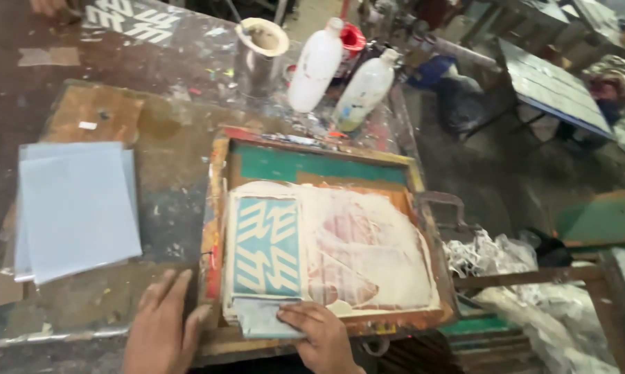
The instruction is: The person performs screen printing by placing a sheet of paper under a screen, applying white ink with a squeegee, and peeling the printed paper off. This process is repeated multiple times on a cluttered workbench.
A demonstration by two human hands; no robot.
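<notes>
Your left hand (161,325) lies flat and spread wide on the near edge of the paint-stained worktable (174,173), holding nothing, its fingers beside the near left corner of the wooden-framed printing screen (319,156). Your right hand (321,332) presses down on a flat grey squeegee blade (260,320) at the near edge of that screen, fingers curled over it rather than wrapped round. The blade sits just below a teal stencil panel with pale zigzag shapes (266,244), which lies in the screen's left half; white ink smears cover the mesh (368,242) to its right.

The squeegee looks stiff and light, and probably slick with ink, so a grip along its upper edge seems safest. The mesh looks taut yet fragile; I'd judge the frame rails the only sound place to take hold.

Left of the screen, well apart, a stack of pale blue sheets (77,208) rests near the table's left edge; they look thin and floppy. Bare tabletop lies between the sheets and the frame. The screen's right rail runs close to the table's right edge, beyond which crumpled white plastic (493,256) lies. At the far edge stand a metal can (260,52) and two white plastic bottles (316,66).
</notes>
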